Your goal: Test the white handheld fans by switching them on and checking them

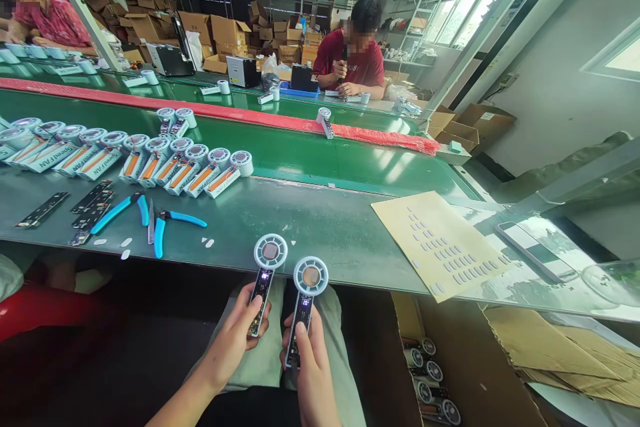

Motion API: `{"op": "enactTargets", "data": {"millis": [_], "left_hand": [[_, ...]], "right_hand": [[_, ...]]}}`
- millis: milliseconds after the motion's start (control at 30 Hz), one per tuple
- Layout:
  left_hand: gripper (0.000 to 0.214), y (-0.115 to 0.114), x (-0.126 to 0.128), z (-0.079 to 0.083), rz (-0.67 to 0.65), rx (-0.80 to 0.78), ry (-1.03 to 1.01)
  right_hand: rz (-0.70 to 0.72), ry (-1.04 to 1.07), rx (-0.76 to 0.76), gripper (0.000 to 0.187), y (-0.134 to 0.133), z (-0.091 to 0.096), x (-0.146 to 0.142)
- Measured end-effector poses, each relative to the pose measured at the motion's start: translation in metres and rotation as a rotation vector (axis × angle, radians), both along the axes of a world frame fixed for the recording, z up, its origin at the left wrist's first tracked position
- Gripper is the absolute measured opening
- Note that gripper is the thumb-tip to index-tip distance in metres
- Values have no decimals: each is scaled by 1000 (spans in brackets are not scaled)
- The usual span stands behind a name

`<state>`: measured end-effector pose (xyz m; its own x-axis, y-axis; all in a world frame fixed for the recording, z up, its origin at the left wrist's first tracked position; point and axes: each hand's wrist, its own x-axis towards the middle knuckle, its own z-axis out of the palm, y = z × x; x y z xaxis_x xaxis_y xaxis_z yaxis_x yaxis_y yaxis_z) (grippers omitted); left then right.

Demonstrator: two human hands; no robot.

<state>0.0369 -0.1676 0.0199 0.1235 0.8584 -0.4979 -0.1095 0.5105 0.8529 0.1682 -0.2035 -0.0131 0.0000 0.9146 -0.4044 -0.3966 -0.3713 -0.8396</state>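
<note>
My left hand (234, 340) grips the handle of a small handheld fan (269, 255) with a round white head and a lit display. My right hand (309, 361) holds a second fan (310, 277) of the same kind, thumb on its handle, display lit blue. Both fans stand upright side by side over my lap, just in front of the near edge of the green workbench (300, 220). A row of several finished fans (150, 161) with orange and white "Speed FAN" labels lies on the bench at the left.
Blue-handled cutters (165, 221) and black circuit strips (90, 203) lie at the near left. A tan sticker sheet (440, 243) and a phone (530, 250) rest at the right. A box by my right knee holds more fans (433, 383). Two people sit across the conveyor.
</note>
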Motion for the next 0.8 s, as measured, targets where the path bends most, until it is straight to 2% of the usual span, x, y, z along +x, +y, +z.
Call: {"op": "enactTargets", "data": {"millis": [167,367,567,800], "left_hand": [[39,0,2,5,5,-60,94],[45,-2,4,9,-28,-54,20],[45,-4,2,4,-48,-52,7],[47,-5,4,1,-8,-41,-14]], "right_hand": [[14,15,-3,50,4,10,1],[30,45,-20,50,9,18,1],[34,58,-43,49,10,16,2],[17,44,-60,47,9,21,0]]}}
